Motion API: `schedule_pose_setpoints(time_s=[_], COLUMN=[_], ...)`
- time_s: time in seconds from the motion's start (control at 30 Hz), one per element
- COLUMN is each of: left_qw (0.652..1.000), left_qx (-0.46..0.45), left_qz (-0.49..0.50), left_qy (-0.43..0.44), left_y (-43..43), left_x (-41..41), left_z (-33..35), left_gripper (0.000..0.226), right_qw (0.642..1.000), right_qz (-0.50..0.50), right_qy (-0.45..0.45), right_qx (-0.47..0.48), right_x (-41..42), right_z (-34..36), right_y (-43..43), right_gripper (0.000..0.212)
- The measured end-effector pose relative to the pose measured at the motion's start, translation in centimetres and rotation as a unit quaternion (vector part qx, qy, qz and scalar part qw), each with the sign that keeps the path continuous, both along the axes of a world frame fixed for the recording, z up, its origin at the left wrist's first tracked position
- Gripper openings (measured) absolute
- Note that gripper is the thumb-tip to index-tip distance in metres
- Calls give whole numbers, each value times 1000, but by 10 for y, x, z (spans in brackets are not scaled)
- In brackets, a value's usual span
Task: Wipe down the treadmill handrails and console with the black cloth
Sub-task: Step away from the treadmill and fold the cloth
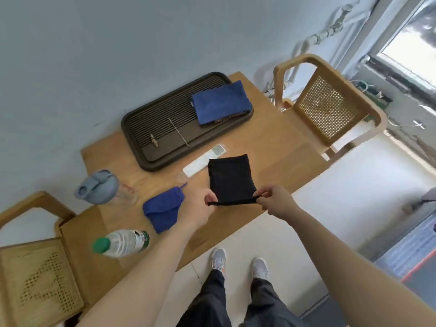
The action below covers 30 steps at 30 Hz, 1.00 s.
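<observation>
My grey shoes (239,264) stand on the pale floor straight below my hands, at the near edge of the wooden bench (278,147). Both my arms reach forward over it. My left hand (203,207) is closed, thumb and fingers pinched on the near left corner of the black cloth (230,179). My right hand (273,199) is closed the same way, fingertips nipping the near right corner, so the near hem is drawn into a taut line between the two hands. The rest of the black cloth, folded to a rough rectangle, spreads away from my hands; I cannot tell whether its far end rests on the bench or hangs just above it.

Just to the left of my left hand lies a crumpled blue cloth (162,208) on the bench, partly under my wrist. Further left and nearer to me a clear water bottle (122,243) with a green cap lies on its side. Left of the hands and slightly beyond, a grey-blue lidded jug (96,187) stands near the bench edge.

Beyond the black cloth, its far edge overlapping it, lies a white remote control (203,161). Past that sits a dark slatted tray (151,128), with a folded blue towel (220,102) on its right end, a thin stick and a small figure on its slats.

A cane-backed chair (328,107) stands beyond my right hand, and another chair (35,274) sits far to the left of my left hand. The treadmill's handrails and console are not in view.
</observation>
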<state>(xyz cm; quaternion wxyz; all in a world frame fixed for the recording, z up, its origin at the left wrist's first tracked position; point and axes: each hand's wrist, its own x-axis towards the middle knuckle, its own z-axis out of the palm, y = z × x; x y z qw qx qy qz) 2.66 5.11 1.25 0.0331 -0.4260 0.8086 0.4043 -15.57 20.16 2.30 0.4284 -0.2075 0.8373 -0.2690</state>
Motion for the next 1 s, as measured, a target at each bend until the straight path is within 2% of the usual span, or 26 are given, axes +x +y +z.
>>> schedule_pose_setpoints(time_s=[0.07,0.13,0.33,0.4,0.47,0.53,0.6,0.7,0.8,0.9,1.0], left_qw=[998,995,975,962,954,957,958,960,953,944,951], left_qx=[34,56,50,45,43,31,24,21,-3,-64,-136], left_qz=[23,67,208,253,288,287,263,259,293,318,265], left_qy=[-44,-43,68,98,77,-21,-109,-102,-74,-56,-87], left_y=[14,20,-19,-38,-50,-49,-34,-7,11,15,5], left_x=[4,0,-46,-64,-77,-81,-81,-74,-57,-34,-17], left_z=[-28,-44,-47,-51,-60,-70,-78,-89,-89,-87,-87], left_gripper=[21,20,12,16,39,61,65,51,53,50,36], right_qw=[999,998,998,995,996,998,993,996,993,984,979], right_qz=[25,37,-31,-63,-69,-34,-28,-14,76,154,182], right_qy=[-24,-35,-39,-48,-33,12,8,25,62,80,87], right_qx=[29,37,-43,-62,-45,47,113,86,61,41,30], right_x=[1,-5,-48,-60,-64,-60,-50,-36,-19,-2,11], right_z=[-30,-47,-62,-65,-71,-79,-89,-99,-103,-106,-107], right_y=[6,4,-58,-82,-96,-99,-95,-95,-104,-120,-136], right_gripper=[10,11,16,29,51,69,74,62,61,64,65])
